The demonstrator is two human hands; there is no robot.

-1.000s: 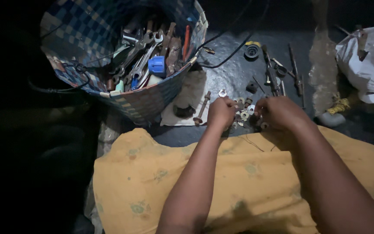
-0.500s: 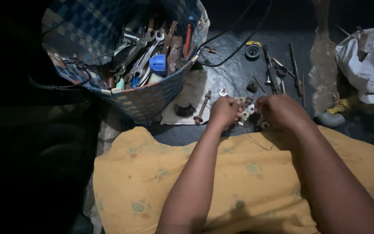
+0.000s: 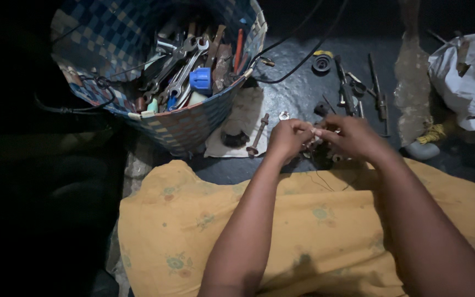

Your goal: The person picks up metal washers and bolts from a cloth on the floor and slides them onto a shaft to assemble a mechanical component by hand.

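My left hand [image 3: 287, 138] and my right hand [image 3: 353, 137] meet just above the dark floor, fingertips together around a small pale metal part [image 3: 315, 132] pinched between them. The part is mostly hidden by my fingers, and which hand bears it is hard to tell. A few small metal bits [image 3: 336, 158] lie on the floor under my hands. A long rusty bolt [image 3: 258, 135] and a small washer [image 3: 283, 115] lie just left of my left hand. My forearms reach out over a yellow flowered cloth [image 3: 204, 231] across my lap.
A blue chequered woven basket [image 3: 193, 124] at upper left holds several spanners, a blue cap and other tools. A dirty white rag [image 3: 246, 118] lies beside it. Black cables [image 3: 298, 60], pliers and loose tools [image 3: 353, 91] lie beyond my hands. A white plastic bag [image 3: 465, 82] sits at the right.
Both hands have lifted slightly off the pile of small parts and come together, fingertips now pinching a small part between them.
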